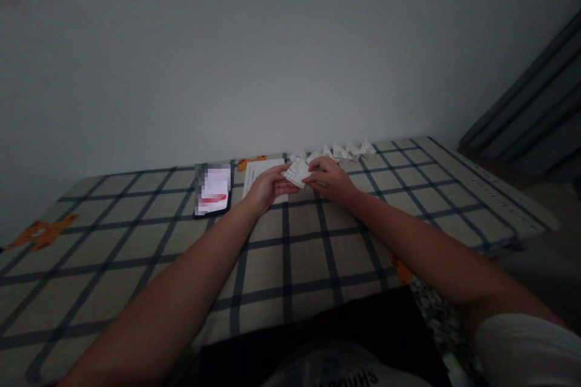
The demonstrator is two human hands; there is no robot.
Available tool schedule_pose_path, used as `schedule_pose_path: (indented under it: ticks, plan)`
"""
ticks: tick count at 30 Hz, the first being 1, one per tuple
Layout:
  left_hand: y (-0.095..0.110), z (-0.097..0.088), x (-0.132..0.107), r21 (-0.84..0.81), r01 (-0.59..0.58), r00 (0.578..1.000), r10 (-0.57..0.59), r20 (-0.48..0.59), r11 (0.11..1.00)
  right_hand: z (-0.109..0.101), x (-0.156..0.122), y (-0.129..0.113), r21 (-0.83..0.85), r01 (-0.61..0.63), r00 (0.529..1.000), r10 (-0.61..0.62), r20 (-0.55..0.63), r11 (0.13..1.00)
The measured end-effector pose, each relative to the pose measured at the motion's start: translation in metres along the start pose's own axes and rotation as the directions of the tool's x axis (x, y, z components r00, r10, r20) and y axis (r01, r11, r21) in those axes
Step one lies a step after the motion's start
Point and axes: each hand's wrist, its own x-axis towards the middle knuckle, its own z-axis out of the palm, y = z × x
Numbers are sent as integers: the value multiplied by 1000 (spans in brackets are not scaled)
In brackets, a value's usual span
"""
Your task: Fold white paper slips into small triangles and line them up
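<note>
Between my hands is a folded piece of white paper [298, 172] with printed lines on it, raised just over the table. My left hand [269, 186] grips its left side, thumb on top and fingers beneath. On the other side, my right hand [332, 179] pinches the paper's right edge with its fingertips. Under and beside my left hand lies a flat white sheet of paper [252, 172], partly covered by the hand. Behind my right hand stand several small folded paper pieces [341, 152] in a row, pointed at the top.
A checked cloth [308, 254] with orange cartoon animals covers the table. To the left rests a phone [212, 190] with its screen lit. A pale wall [272, 54] rises behind the table, and a dark curtain [531, 78] hangs at the right.
</note>
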Motion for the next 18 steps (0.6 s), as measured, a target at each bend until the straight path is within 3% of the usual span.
schedule_pose_path:
  ticks: [8,12,15,18]
  plan:
    - [-5,3,2,206,-64,998,57,41,977,0,0,0,8,-6,1000,6,11,1000]
    - [-7,3,2,232,-78,996,66,56,970,-2,1,-3,63,-8,1000,6,22,998]
    - [-7,2,2,269,-94,995,85,46,959,-4,2,-5,142,-87,996,88,5,986]
    - [-7,3,1,334,-94,996,88,34,938,-2,2,-1,255,-247,967,256,-2,935]
